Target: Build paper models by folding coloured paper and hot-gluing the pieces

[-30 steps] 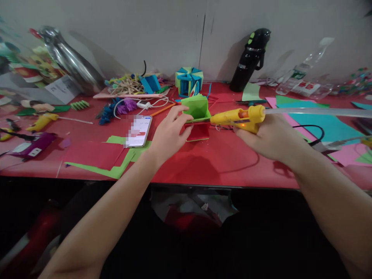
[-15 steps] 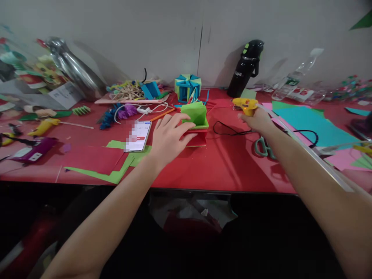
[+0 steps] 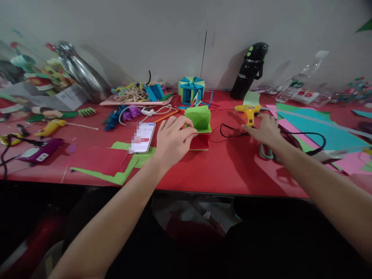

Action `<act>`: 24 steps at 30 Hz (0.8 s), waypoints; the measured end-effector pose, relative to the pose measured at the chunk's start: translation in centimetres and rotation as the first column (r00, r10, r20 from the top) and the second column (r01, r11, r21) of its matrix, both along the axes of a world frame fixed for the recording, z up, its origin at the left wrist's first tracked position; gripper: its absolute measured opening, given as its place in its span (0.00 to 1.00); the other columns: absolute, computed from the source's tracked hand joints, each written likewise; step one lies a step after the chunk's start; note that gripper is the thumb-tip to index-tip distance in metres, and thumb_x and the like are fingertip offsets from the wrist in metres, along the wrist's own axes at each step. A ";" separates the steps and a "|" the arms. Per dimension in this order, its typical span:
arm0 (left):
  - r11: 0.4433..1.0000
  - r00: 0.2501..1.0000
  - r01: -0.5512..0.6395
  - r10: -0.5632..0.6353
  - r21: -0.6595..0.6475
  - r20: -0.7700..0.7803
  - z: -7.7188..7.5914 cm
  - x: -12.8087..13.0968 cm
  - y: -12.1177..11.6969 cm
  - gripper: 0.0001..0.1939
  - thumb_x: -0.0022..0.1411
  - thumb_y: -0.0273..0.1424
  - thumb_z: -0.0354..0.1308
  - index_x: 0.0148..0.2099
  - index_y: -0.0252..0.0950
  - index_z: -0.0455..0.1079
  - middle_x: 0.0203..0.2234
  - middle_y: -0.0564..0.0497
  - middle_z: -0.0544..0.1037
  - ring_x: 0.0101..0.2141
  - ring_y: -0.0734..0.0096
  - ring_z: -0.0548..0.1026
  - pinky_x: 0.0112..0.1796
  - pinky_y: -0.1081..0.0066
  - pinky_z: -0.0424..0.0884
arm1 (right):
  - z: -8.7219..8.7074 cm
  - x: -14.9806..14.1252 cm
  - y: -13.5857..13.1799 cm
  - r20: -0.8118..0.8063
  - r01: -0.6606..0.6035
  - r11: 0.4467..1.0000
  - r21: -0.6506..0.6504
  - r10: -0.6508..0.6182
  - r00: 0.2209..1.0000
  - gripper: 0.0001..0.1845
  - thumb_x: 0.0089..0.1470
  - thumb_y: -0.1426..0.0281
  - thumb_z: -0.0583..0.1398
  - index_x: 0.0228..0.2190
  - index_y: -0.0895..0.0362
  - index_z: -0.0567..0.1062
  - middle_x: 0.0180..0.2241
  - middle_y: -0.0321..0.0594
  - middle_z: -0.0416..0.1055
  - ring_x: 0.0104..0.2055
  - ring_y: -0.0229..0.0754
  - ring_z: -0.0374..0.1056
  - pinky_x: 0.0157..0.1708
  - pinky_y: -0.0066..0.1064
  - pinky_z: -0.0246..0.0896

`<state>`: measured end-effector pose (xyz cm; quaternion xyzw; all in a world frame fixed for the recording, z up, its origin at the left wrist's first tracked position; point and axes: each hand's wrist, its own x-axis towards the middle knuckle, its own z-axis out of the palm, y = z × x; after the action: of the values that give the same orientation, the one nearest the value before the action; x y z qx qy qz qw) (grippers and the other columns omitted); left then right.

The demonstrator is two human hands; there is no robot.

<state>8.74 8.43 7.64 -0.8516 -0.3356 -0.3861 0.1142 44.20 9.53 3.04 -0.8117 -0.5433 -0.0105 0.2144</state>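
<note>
A folded green and red paper piece stands in the middle of the red table. My left hand is at its left side, with the thumb and index finger closed together on its edge. To the right, a yellow hot glue gun lies on the table, nozzle to the left. My right hand is just in front of the glue gun, empty, its fingers apart. Under this hand, the handle of a pair of scissors is partly hidden. A black cord curves between the paper piece and the right hand.
A phone lies left of my left hand, on red and green paper sheets. Behind stand a blue and yellow paper model and a black bottle. Coloured sheets cover the right side. The table's front edge runs close below.
My right hand has let go of the glue gun and drawn back slightly. My left fingers have closed on the paper piece's edge. The whole view has shifted a little.
</note>
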 end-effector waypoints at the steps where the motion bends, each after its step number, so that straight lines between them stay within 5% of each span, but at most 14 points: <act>1: 1.000 1.000 0.004 -0.004 -0.005 -0.005 0.0 0.0 0.0 0.09 0.70 0.32 0.56 0.38 0.42 0.77 0.39 0.52 0.79 0.39 0.63 0.71 0.39 0.60 0.63 | -0.1 -0.4 -1.1 -0.004 0.003 0.999 0.039 -0.003 1.000 0.41 0.50 0.46 0.62 0.55 0.61 0.65 0.57 0.67 0.61 0.58 0.62 0.58 0.49 0.49 0.55; 4: 1.000 1.000 0.009 -0.009 -0.014 -0.014 0.0 0.1 -0.1 0.10 0.70 0.32 0.56 0.38 0.42 0.77 0.39 0.52 0.79 0.39 0.62 0.71 0.39 0.60 0.63 | 0.1 -1.7 -3.4 -0.066 -0.063 0.989 0.136 0.073 0.995 0.36 0.49 0.54 0.65 0.53 0.62 0.67 0.55 0.65 0.65 0.56 0.60 0.61 0.51 0.48 0.56; 7: 1.000 1.000 0.007 -0.007 -0.024 -0.014 -0.1 0.2 -0.1 0.10 0.70 0.32 0.55 0.38 0.42 0.77 0.39 0.51 0.79 0.39 0.62 0.71 0.40 0.59 0.63 | 1.7 -3.9 -4.3 -0.214 -0.231 0.940 0.252 0.287 0.934 0.22 0.54 0.60 0.63 0.46 0.58 0.71 0.48 0.55 0.72 0.47 0.52 0.69 0.46 0.44 0.63; 9: 1.000 1.000 0.011 -0.012 -0.024 -0.021 -0.1 0.1 -0.1 0.10 0.70 0.32 0.55 0.38 0.42 0.78 0.39 0.51 0.79 0.39 0.63 0.71 0.40 0.60 0.63 | 3.6 -6.2 -4.9 -0.260 -0.431 0.839 0.333 0.521 0.813 0.15 0.59 0.59 0.59 0.44 0.54 0.73 0.42 0.46 0.75 0.42 0.48 0.71 0.42 0.40 0.66; 12: 1.000 0.999 0.006 -0.006 -0.006 -0.042 0.0 0.1 -0.1 0.11 0.70 0.32 0.54 0.38 0.42 0.78 0.39 0.51 0.79 0.39 0.62 0.70 0.39 0.59 0.62 | 6.1 -10.0 -5.9 0.032 -0.668 0.646 0.369 0.710 0.704 0.17 0.55 0.58 0.64 0.45 0.50 0.77 0.42 0.42 0.73 0.45 0.49 0.69 0.45 0.42 0.64; 13: 1.000 0.999 0.002 -0.002 0.000 -0.052 0.0 0.1 -0.1 0.12 0.71 0.32 0.54 0.38 0.42 0.78 0.39 0.51 0.79 0.39 0.62 0.70 0.39 0.59 0.62 | 6.6 -11.1 -6.1 0.116 -0.706 0.624 0.334 0.717 0.688 0.16 0.55 0.59 0.64 0.45 0.50 0.77 0.40 0.42 0.72 0.44 0.49 0.68 0.45 0.43 0.63; 18: 0.999 0.997 0.005 -0.002 0.035 -0.076 -0.1 0.1 -0.2 0.11 0.71 0.32 0.54 0.38 0.42 0.78 0.38 0.51 0.79 0.38 0.62 0.70 0.40 0.59 0.62 | 6.6 -14.4 -6.1 0.407 -0.724 0.662 0.195 0.617 0.674 0.09 0.59 0.68 0.59 0.38 0.52 0.80 0.35 0.44 0.68 0.39 0.50 0.63 0.40 0.42 0.60; 24: 0.997 0.992 0.009 0.001 0.081 -0.125 -0.5 0.2 -0.4 0.09 0.68 0.27 0.55 0.35 0.41 0.75 0.38 0.52 0.79 0.37 0.62 0.70 0.37 0.59 0.60 | 6.0 -15.2 -5.8 0.533 -0.703 0.692 0.162 0.538 0.653 0.10 0.60 0.70 0.57 0.30 0.50 0.78 0.33 0.44 0.68 0.38 0.51 0.60 0.37 0.43 0.55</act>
<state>8.94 8.07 7.12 -0.8694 -0.3101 -0.3457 0.1687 28.96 3.73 9.08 -0.4929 -0.8138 -0.2181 0.2170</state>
